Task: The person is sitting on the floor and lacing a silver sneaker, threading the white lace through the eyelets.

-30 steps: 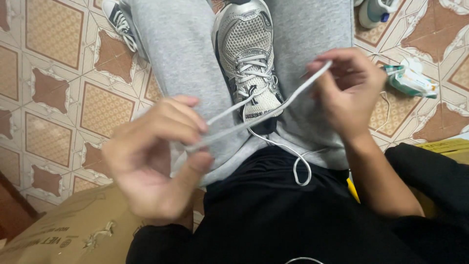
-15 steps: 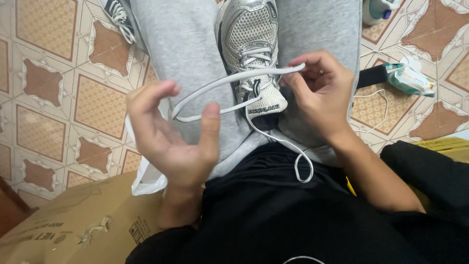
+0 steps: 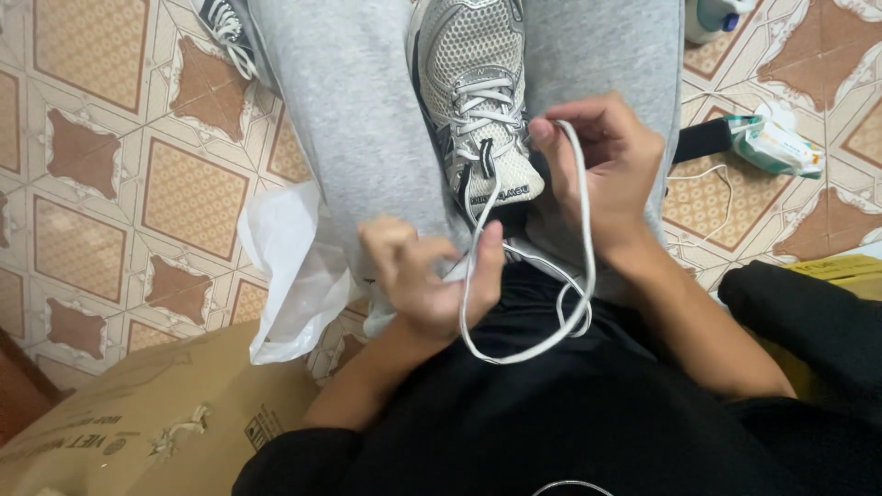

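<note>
A silver-grey mesh sneaker rests between my grey-trousered legs, toe pointing away from me. A white shoelace runs from the shoe's eyelets in a long loop over my lap. My right hand pinches the top of that loop beside the shoe's tongue. My left hand pinches the other strand just below the shoe's heel end, thumb against the lace. Both hands sit close together over the shoe's opening.
A white plastic bag lies by my left leg on the patterned tile floor. A brown cardboard box sits at lower left. A tissue packet and a black strap lie at right; another shoe shows at the top.
My left hand moved right and closed in toward the shoe. My right hand lifted its end, so the lace that was stretched between the hands now hangs as a slack loop.
</note>
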